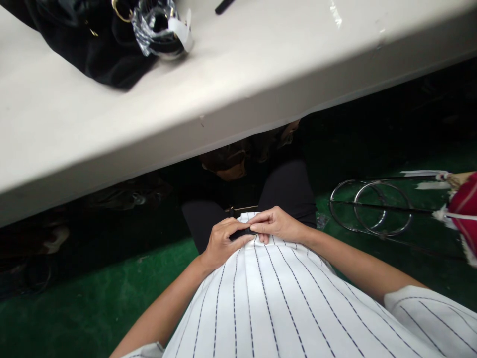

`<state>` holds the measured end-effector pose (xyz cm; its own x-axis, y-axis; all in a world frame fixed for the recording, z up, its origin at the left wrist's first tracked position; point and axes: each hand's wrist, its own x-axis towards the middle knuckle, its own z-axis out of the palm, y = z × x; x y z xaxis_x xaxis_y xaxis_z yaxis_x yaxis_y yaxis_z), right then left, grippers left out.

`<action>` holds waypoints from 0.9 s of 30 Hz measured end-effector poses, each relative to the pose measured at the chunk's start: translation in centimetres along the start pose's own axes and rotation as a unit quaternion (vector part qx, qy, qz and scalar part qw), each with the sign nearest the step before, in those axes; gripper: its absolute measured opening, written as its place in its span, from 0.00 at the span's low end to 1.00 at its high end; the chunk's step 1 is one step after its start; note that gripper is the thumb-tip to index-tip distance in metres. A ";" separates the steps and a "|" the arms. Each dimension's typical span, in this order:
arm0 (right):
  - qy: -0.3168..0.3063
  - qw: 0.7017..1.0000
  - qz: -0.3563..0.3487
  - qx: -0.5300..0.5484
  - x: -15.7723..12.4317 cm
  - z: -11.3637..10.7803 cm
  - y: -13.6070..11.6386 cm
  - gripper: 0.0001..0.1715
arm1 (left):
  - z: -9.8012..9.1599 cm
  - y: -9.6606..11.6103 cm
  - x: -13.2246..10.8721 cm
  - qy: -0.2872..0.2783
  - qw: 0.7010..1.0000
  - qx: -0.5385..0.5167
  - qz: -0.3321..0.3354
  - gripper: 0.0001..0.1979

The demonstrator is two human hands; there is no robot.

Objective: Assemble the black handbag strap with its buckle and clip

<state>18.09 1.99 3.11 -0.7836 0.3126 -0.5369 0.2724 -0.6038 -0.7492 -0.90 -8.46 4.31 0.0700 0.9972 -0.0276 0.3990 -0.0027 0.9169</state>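
Note:
Both hands meet low against the striped white shirt (268, 298), above the lap. My left hand (222, 239) is closed with thumb and fingers around a small dark strip (240, 233), whose exact kind I cannot make out. From the other side, my right hand (275, 223) pinches the same strip near its end, with thumb and forefinger together. The fingertips of the two hands nearly touch. Part of the strip is hidden behind the fingers.
A pale table (238, 84) runs across in front, its edge above my knees. On it lie black cloth (100, 54), a plastic-wrapped roll (160, 30) and a short black piece (224, 6). To the right stands a stool with metal rings (383, 206) and a red cushion (465, 209).

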 end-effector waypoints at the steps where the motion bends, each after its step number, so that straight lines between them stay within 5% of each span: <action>1: -0.001 1.000 0.001 0.006 0.1 0.0 0.1 0.24 | 0.0 -0.1 0.0 -0.003 1.000 0.004 0.002 0.12; 7: 0.028 0.999 0.032 0.017 0.8 0.9 0.4 0.24 | 0.1 -0.1 0.1 -0.030 0.999 0.032 0.017 0.10; 12: 0.095 0.994 -0.017 -0.045 1.6 1.9 0.2 0.29 | 0.6 0.1 0.0 -0.011 1.000 -0.010 -0.021 0.07; 20: 0.025 0.996 0.023 0.087 0.5 0.7 -0.3 0.31 | 0.5 0.0 -0.9 0.008 0.992 -0.088 -0.086 0.11; 27: 0.024 0.999 -0.019 0.017 0.1 0.9 -0.8 0.24 | -0.2 0.4 -0.2 0.002 0.985 -0.042 -0.166 0.11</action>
<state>17.27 1.83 4.05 -0.7646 0.3699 -0.5278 0.2245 -0.6147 -0.7561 -0.99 -8.63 4.77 -0.0557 0.9425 -0.3294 0.3225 0.3292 0.8875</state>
